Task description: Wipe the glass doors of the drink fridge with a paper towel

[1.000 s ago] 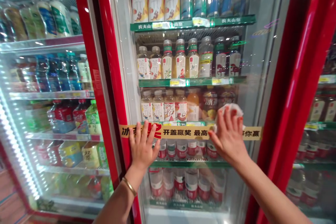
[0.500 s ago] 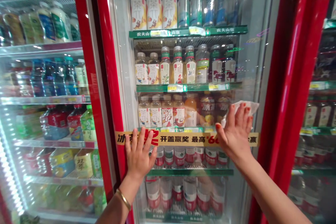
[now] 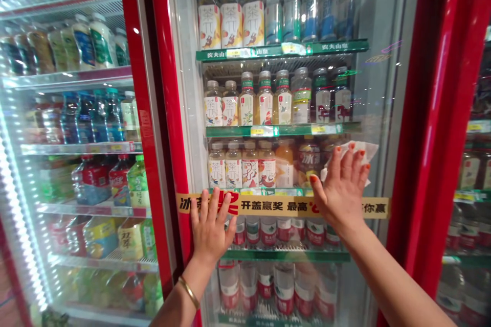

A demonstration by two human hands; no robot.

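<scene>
My right hand (image 3: 340,191) lies flat with fingers spread, pressing a white tissue (image 3: 369,153) against the glass door (image 3: 378,97) of a drinks fridge. Part of the tissue is hidden under the palm and fingers; its edges stick out above and to the right. My left hand (image 3: 213,225), with a gold bangle (image 3: 188,292) on the wrist, rests open on the lower left of the glass. Its fingertips overlap the left end of a tan printed strip (image 3: 268,207) that runs across the door. The right wrist crosses the same strip.
Behind the glass, bottled drinks (image 3: 264,99) stand on several shelves with green edges (image 3: 233,131). A red frame (image 3: 164,61) borders the door on the left. Another lit fridge with drinks (image 3: 88,184) stands at left, and more bottles (image 3: 470,168) show at right.
My right hand and the tissue have slid slightly left across the glass, uncovering more of the strip's right end. My left hand keeps its place on the door. The whole view has shifted slightly.
</scene>
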